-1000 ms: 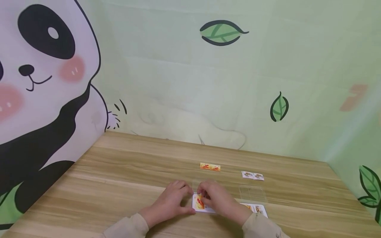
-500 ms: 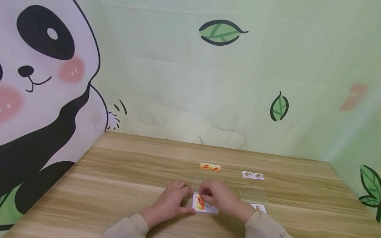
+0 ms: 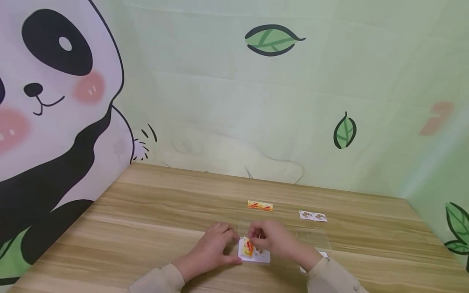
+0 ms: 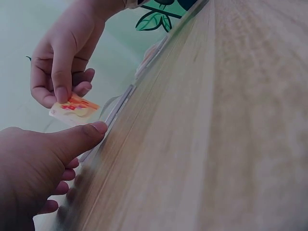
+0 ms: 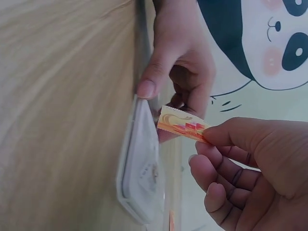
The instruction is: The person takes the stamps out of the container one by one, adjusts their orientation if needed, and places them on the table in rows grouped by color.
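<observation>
There are two bare hands: one left hand (image 3: 212, 247), one right hand (image 3: 275, 241). The flat white plastic cases (image 3: 264, 258) are two. Of small orange-and-yellow paper pictures (image 3: 247, 248) I count three: one is held, two lie on the wooden surface (image 3: 146, 228). The white paper pictures with brown print (image 3: 307, 215) are two on this surface. On the back wall (image 3: 205, 81) are two printed green leaves (image 3: 275, 40); on the left, one black-and-white panda (image 3: 78, 142).

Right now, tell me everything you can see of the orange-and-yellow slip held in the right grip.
The slip is small, thin and rectangular, paper by its look, with finely notched edges and a yellow-and-orange print with red details. The right grip pinches one end between thumb and fingers, holding it tilted over the white case. I cannot tell whether its free end touches the case.
</observation>
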`<state>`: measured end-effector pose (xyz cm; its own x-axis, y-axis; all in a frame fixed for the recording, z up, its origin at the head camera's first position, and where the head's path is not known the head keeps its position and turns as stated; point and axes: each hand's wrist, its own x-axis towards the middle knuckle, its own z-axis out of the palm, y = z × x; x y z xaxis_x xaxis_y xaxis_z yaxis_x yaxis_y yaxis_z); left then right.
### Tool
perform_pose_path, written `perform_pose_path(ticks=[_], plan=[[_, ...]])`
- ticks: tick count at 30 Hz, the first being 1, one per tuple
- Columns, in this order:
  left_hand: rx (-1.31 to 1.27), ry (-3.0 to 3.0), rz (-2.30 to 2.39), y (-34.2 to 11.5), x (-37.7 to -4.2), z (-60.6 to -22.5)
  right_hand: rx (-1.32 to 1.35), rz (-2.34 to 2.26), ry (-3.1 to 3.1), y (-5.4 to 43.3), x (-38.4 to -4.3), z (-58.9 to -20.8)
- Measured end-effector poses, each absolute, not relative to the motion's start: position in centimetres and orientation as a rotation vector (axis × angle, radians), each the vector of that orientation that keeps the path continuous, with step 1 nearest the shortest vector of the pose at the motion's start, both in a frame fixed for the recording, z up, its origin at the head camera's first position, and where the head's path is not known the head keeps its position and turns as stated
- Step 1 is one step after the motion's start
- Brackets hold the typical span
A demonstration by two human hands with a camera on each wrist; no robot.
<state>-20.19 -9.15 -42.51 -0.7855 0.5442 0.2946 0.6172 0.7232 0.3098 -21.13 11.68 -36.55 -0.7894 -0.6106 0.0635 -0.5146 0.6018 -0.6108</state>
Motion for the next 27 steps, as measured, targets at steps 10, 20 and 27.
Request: perform_pose_path(ticks=[10,20,27], plan=[[-0.933,-2.758,-0.576,-9.2,-20.1,-42.4,-0.908,-1.052,2.615,12.6,-21.7,-35.7],[-0.934,-2.747,-0.569,-9.3,-20.2,-42.4,-0.87,-1.103,2.627,13.3,-22.4,-34.9],[-0.925,-2.749,-0.563,-9.2,-20.2,-42.4,-0.788,-1.17,2.647,13.9,-23.1,-34.6]])
